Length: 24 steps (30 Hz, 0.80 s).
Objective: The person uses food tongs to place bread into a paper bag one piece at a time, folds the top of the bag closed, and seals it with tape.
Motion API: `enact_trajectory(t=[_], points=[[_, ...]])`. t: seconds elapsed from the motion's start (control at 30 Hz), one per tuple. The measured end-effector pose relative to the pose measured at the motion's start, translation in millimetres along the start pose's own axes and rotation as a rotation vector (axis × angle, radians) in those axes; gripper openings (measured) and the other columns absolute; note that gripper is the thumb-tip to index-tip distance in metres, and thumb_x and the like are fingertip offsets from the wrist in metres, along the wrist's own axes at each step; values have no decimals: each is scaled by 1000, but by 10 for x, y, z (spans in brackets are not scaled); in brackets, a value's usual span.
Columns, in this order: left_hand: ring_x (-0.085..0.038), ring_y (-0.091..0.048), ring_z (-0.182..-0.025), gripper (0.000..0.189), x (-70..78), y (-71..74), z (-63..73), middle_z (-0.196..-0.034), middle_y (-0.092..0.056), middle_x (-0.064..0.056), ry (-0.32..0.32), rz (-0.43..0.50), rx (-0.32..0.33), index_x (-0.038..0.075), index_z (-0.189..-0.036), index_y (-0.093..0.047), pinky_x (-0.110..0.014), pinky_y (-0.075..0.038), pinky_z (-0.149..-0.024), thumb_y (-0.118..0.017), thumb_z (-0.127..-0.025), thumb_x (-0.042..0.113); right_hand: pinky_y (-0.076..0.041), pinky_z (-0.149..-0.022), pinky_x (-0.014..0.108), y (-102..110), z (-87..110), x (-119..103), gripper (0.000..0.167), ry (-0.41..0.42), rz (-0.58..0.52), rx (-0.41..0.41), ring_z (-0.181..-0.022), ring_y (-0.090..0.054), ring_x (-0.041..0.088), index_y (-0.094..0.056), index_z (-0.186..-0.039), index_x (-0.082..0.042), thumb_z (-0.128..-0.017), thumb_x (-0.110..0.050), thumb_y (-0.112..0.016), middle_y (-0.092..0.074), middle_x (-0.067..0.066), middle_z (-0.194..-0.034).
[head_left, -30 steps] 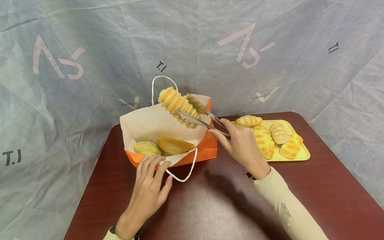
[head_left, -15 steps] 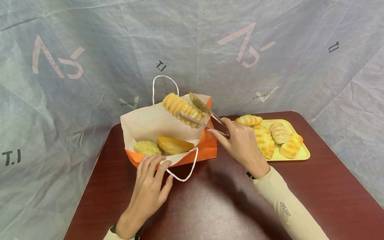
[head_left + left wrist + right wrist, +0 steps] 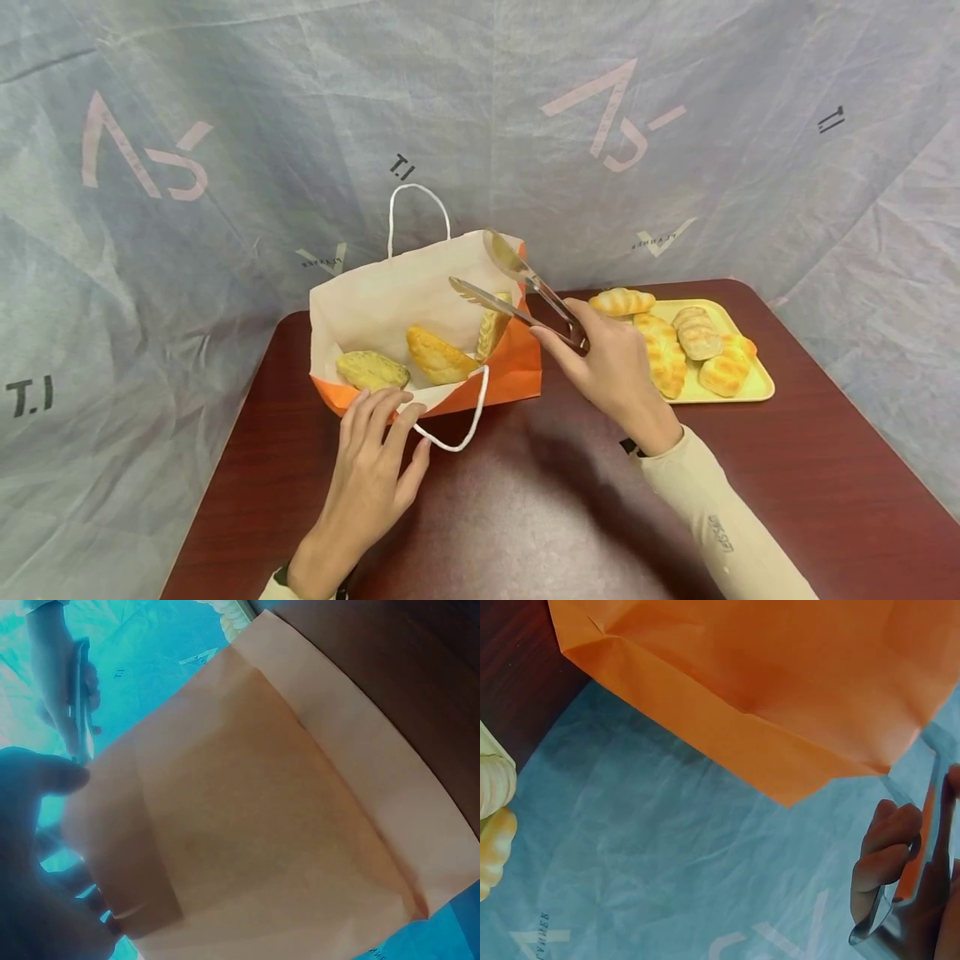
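In the head view, an orange paper bag [image 3: 517, 367] with a white inside and white cord handles lies open toward me. My left hand [image 3: 371, 467] holds its front rim, fingers over the edge and thumb outside. My right hand [image 3: 611, 362] grips metal tongs [image 3: 555, 308], spread apart over the bag's right side with nothing between their tips. Below them a ridged bread roll [image 3: 492, 329] stands on end inside the bag, partly hidden by its side wall. Beside it are a golden bun [image 3: 438, 357] and a greenish-yellow bun [image 3: 371, 369].
To the right, a yellow tray [image 3: 759, 385] bears several breads, among them a braided loaf [image 3: 662, 357] and a small roll [image 3: 697, 333]. The dark red table [image 3: 525, 517] ends at a grey cloth backdrop [image 3: 480, 100] close behind the bag.
The ridged roll has dropped from the tongs into the bag's right end. The tongs have spread wider, and the golden bun has shifted and tilted. My left hand stays at the rim.
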<state>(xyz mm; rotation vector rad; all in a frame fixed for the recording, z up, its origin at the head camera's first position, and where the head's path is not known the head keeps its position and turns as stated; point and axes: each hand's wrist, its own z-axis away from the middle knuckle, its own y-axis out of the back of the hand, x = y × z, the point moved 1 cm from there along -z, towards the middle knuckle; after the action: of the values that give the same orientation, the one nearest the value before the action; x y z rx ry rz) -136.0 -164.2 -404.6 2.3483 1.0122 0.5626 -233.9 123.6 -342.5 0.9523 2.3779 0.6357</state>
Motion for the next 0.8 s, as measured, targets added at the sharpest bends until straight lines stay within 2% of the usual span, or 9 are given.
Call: enact_trajectory(t=[0.23, 0.53, 0.8], points=[[-39, -51, -117, 35, 6, -3, -9, -120, -59, -17, -4, -2, 4, 4, -117, -62, -59, -29, -107, -45, -103, 31, -31, -46, 28, 129, 54, 60, 30, -33, -27, 51, -48, -39, 12, -62, -97, -9, -89, -36, -73, -42, -6, -61], [-38, -51, -118, 36, 12, -12, 4, -121, -59, -17, 5, -5, 2, 3, -118, -62, -58, -28, -108, -45, -103, 32, -31, -49, 23, 289, 146, 181, 28, -83, -68, 144, -50, -42, 10, -67, -105, -3, -87, -22, -76, -51, -2, -61], [-39, -51, -117, 36, 17, -16, 6, -121, -59, -17, 2, -11, 11, 3, -117, -63, -57, -28, -108, -46, -103, 31, -34, -49, 17, 466, 303, 384, 29, -161, -30, 186, -49, -45, 8, -69, -106, -1, -85, -18, -79, -60, 3, -61]])
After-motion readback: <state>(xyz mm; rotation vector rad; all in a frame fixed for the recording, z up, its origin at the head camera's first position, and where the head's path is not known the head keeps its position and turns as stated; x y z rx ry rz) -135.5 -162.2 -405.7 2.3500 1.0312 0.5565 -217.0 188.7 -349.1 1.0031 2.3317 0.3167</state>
